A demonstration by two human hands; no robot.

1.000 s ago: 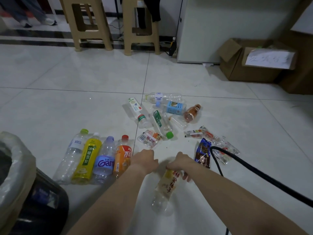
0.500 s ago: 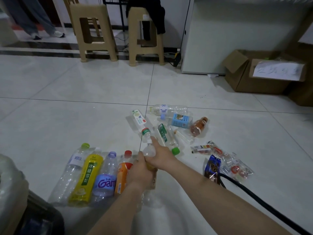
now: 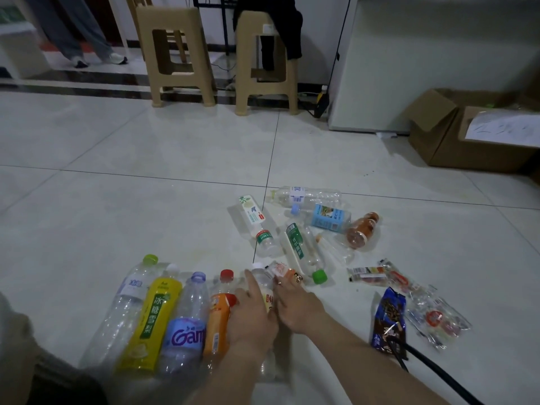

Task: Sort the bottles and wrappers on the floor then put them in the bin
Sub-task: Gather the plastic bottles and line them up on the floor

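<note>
White-capped bottle [image 3: 261, 283] now flush against orange bottle [image 3: 217, 321]

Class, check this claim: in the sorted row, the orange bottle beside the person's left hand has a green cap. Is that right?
No. The orange bottle beside the left hand has a red cap, not green, as the head view shows.

Bare forearms, bare left hand [image 3: 251, 314] and right hand [image 3: 298, 309]; black cable [image 3: 438, 374] alongside.
</note>
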